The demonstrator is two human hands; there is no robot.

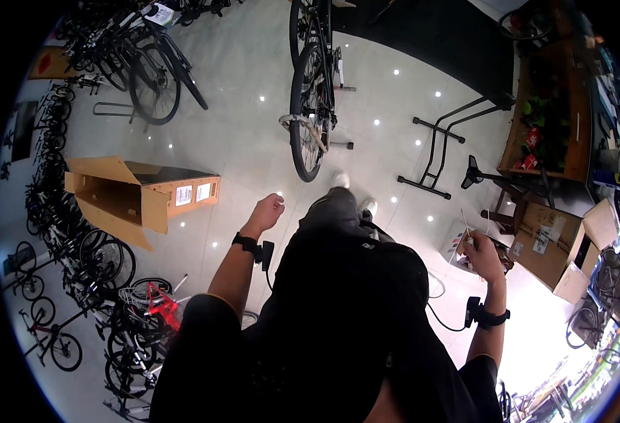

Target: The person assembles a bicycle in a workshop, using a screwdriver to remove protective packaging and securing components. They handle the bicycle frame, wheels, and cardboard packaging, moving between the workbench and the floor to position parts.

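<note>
Pinching a thin white strand [464, 222] in the fingers of your right hand [485, 257], you hold it near the right-hand carton [544, 243]. Your left hand [266, 213] hangs with its fingers curled, near the left-hand carton [183, 200]; whether they grip anything, you cannot tell. Ahead of your shoes [342, 181] stands a black bicycle [313, 95].

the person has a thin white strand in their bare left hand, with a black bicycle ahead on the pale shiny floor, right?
Not quite: the head view shows the thin white strand at the bare right hand, not the left. The black bicycle is indeed ahead on the pale shiny floor.
</note>
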